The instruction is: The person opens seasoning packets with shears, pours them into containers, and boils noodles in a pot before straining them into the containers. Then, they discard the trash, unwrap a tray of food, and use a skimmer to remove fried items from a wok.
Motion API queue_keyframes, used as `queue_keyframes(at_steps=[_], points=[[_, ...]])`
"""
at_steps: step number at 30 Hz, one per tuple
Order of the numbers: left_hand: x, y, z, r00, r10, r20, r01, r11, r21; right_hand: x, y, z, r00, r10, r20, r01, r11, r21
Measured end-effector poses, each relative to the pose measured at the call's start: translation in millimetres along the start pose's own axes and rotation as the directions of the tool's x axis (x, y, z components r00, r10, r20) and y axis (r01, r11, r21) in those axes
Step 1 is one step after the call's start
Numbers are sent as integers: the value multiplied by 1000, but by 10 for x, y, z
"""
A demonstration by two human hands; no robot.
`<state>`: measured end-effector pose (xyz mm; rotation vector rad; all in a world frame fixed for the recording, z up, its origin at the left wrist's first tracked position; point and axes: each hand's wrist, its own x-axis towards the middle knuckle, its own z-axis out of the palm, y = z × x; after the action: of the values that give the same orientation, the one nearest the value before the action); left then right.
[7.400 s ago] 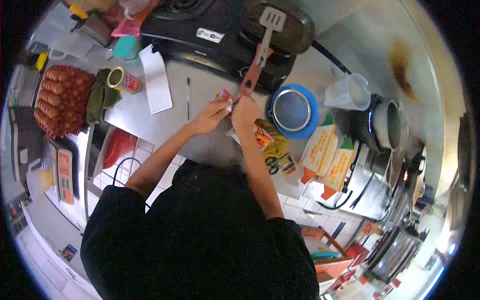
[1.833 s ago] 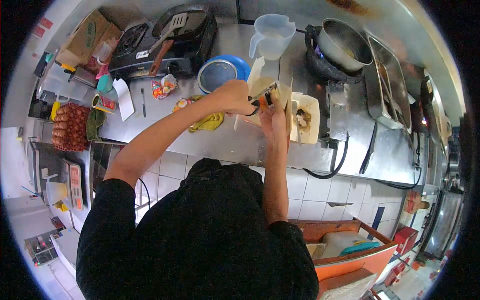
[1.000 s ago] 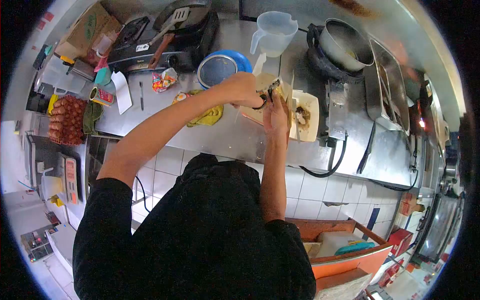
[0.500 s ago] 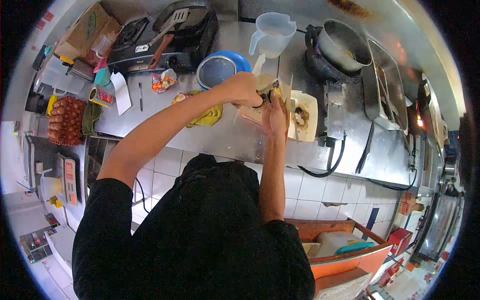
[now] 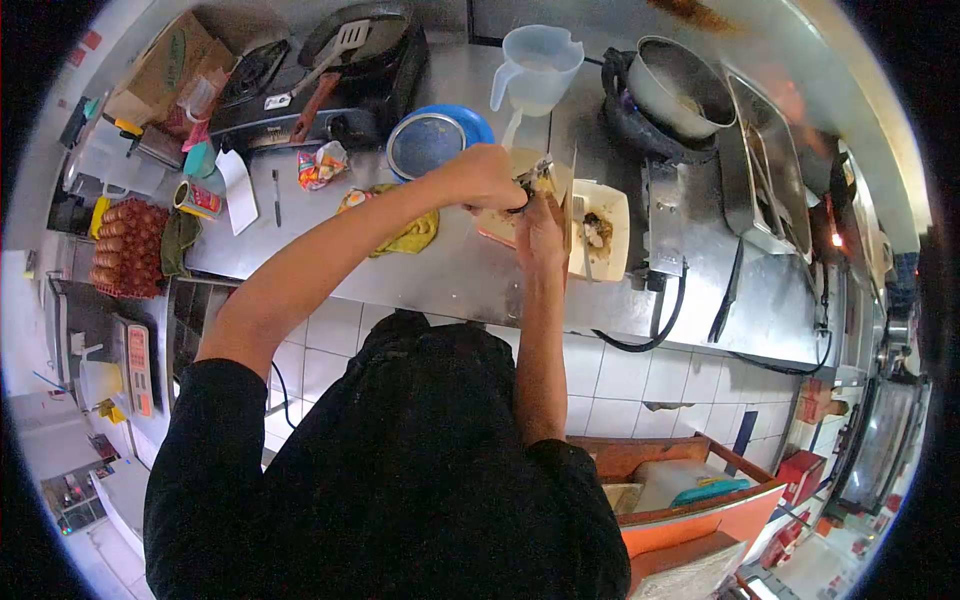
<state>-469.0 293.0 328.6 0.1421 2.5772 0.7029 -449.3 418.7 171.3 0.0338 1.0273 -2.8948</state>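
My left hand (image 5: 484,180) is closed on a black-handled tool with a silver metal end (image 5: 543,166); its exact kind is too small and partly covered to tell. Just beside it, my right hand (image 5: 542,232) is closed around a small yellowish item (image 5: 543,186), mostly hidden by the fingers. Both hands meet over a pale, cream-coloured container (image 5: 496,226) that my left hand partly covers. To their right sits a cream tray (image 5: 618,262) holding dark and whitish food bits (image 5: 598,230) and a utensil. A blue bowl with a round sieve (image 5: 427,147) stands behind my left forearm.
A measuring jug (image 5: 538,75) stands at the back. A pan on a stove (image 5: 365,50) is back left, a pot (image 5: 683,90) back right. Left lie a yellow cloth (image 5: 410,233), packet (image 5: 322,165) and egg trays (image 5: 130,248). A knife (image 5: 730,290) lies right.
The tool's silver end now shows more clearly above my right hand, and the yellowish item shows less. Both hands stay close together; the whole view has shifted slightly.
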Motion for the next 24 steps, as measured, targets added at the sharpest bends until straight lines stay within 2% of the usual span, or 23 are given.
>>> queue_keyframes(at_steps=[3, 5, 11, 15, 18, 20, 24], points=[[59, -5, 9, 999, -8, 38, 6, 998, 59, -24, -60, 55, 1000, 11, 0, -11, 1000, 13], [84, -29, 45, 1000, -15, 8, 15, 998, 59, -26, -94, 55, 995, 88, -40, -89, 995, -36], [63, 15, 18, 1000, -24, -7, 25, 999, 46, 4, 0, -23, 999, 50, 20, -50, 999, -18], [120, -21, 36, 1000, -9, 10, 8, 997, 79, -4, -26, -9, 998, 70, 2, -69, 996, -48], [68, 58, 4, 998, -55, 38, 54, 998, 23, 5, 6, -53, 997, 65, -30, -67, 996, -52], [57, 89, -9, 997, -66, 26, 66, 998, -2, 33, 43, -143, 998, 22, 59, -19, 998, -56], [124, 20, 32, 998, -45, 35, 45, 999, -3, 17, -25, -107, 996, 34, 85, -30, 999, -43]])
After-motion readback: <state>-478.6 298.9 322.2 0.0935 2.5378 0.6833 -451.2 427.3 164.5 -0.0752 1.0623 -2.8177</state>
